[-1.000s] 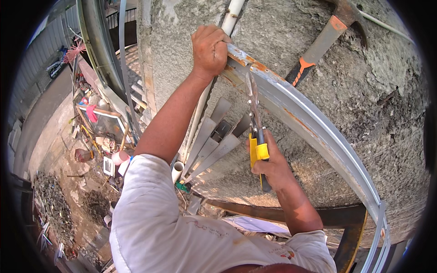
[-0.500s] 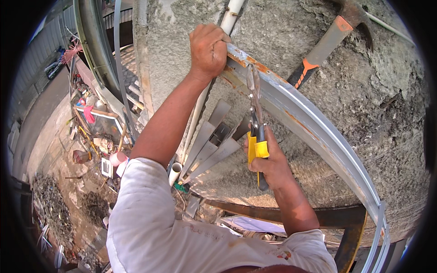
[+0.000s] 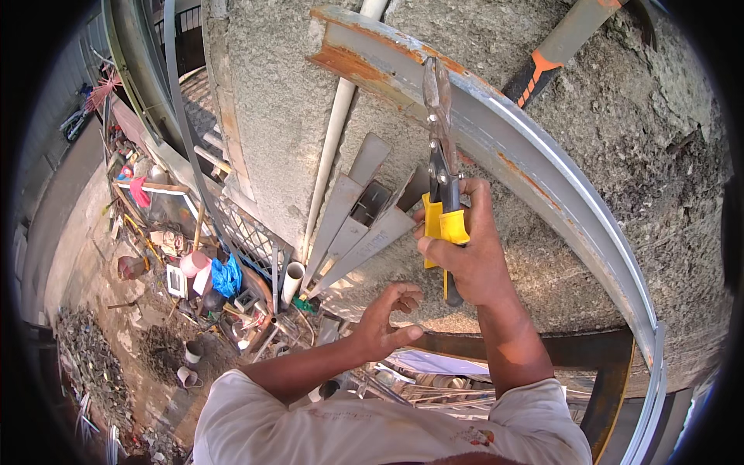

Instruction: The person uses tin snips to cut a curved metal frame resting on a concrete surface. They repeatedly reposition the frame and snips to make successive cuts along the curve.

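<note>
Head view: grasps a pair of snips [image 3: 439, 174] in the right hand [image 3: 473, 252], with thumb and fingers wrapped around the yellow and dark handles. Points the blades up and away from the body, across the face of a long grey metal beam [image 3: 535, 161], with tips near its rust-stained upper edge. Cannot tell whether they touch or bite the metal. Holds the left hand [image 3: 385, 322] released, with fingers loosely curled and thumb spread apart from them, below and to the left of the handles, well apart from the beam. Wears a pale, stained shirt [image 3: 325, 428] with short sleeves.

Shows the beam slanting from upper middle down toward lower right, bent by the lens, in front of a rough concrete surface [image 3: 659, 182]. Shows a hammer [image 3: 570, 43] just beyond the beam, with grey, orange and black handle and with head partly cut off by the picture's edge. Includes several grey metal pieces [image 3: 332, 213] fanned out left of the snips, beside a thin white pipe [image 3: 327, 163]. Reveals, farther out at left and lower down, a blue bag [image 3: 226, 277] and a pink bucket [image 3: 194, 263] among scattered rubble.
</note>
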Motion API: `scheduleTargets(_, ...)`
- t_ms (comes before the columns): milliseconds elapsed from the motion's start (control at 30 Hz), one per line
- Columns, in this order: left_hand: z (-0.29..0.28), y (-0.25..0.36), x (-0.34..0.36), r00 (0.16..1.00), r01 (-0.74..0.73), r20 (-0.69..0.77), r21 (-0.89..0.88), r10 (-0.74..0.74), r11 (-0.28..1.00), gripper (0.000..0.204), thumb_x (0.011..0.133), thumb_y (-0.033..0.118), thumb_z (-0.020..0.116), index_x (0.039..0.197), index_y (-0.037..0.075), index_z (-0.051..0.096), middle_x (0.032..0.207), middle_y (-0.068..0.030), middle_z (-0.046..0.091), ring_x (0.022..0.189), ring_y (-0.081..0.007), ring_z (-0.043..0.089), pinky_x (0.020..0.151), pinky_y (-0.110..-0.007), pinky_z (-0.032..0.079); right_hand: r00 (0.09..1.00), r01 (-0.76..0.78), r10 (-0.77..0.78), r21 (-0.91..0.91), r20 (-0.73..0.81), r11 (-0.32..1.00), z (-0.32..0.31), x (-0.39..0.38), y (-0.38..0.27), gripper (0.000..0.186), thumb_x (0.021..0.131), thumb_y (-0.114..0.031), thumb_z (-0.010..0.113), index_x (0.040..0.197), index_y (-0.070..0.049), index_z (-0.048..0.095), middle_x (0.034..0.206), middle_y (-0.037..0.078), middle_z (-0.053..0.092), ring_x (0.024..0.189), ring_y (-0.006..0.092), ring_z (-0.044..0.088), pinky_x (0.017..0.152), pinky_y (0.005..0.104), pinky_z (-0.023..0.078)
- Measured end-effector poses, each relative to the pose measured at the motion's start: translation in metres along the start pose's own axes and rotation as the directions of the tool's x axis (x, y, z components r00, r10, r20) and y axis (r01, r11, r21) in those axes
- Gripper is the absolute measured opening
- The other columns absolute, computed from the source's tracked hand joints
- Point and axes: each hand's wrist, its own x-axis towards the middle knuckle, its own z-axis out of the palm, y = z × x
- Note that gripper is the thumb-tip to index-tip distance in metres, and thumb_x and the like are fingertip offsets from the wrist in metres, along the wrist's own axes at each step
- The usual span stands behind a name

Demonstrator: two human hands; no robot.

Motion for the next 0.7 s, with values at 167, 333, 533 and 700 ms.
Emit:
scheduleTargets(167,0.034,0.03,0.056,0.997,-0.081,-0.04,-0.416,0.07,0.906,0.092,0.09,0.043,0.076,0.153,0.002,0.023,0.134,-0.0126,0.049,0.12,-0.0234,0.053,0.103,-0.038,0.044,0.999,-0.006,0.007,0.025,-0.038,1.0,-0.001,-0.004,-0.004,0.057,0.084,-0.005,0.074,0.123,-0.004,0.032,0.11,0.018,0.064,0.097,0.0168,0.063,0.084,0.0348,0.053)
scheduleTargets(333,0.04,0.039,0.069,0.995,-0.1,-0.049,-0.437,0.087,0.894,0.083,0.092,0.037,0.073,0.151,0.003,0.026,0.129,-0.0085,0.049,0.118,-0.0173,0.052,0.101,-0.036,0.044,0.995,-0.021,0.029,0.089,-0.1,0.996,-0.003,-0.008,-0.008,0.052,0.084,-0.008,0.077,0.123,-0.003,0.044,0.113,0.014,0.064,0.1,0.0167,0.063,0.087,0.0337,0.052)
scheduleTargets(533,0.04,0.022,0.078,0.985,-0.173,-0.051,-0.382,0.167,0.908,0.075,0.092,0.032,0.07,0.148,0.004,0.029,0.125,-0.0077,0.049,0.114,-0.0148,0.053,0.096,-0.032,0.046,0.986,-0.165,0.168,0.134,-0.011,0.977,-0.013,-0.026,0.007,0.055,0.083,-0.006,0.075,0.13,-0.001,0.047,0.108,0.009,0.061,0.095,0.0144,0.061,0.084,0.0305,0.051)
scheduleTargets(700,0.034,0.035,0.082,0.997,-0.077,-0.02,-0.217,0.075,0.973,0.075,0.091,0.034,0.067,0.148,0.003,0.029,0.123,-0.0108,0.052,0.113,-0.0165,0.055,0.094,-0.034,0.048,0.982,-0.189,0.189,0.041,0.002,0.981,-0.021,-0.023,0.016,0.058,0.082,-0.003,0.07,0.137,-0.001,0.049,0.116,0.008,0.062,0.104,0.0162,0.062,0.093,0.0329,0.05)
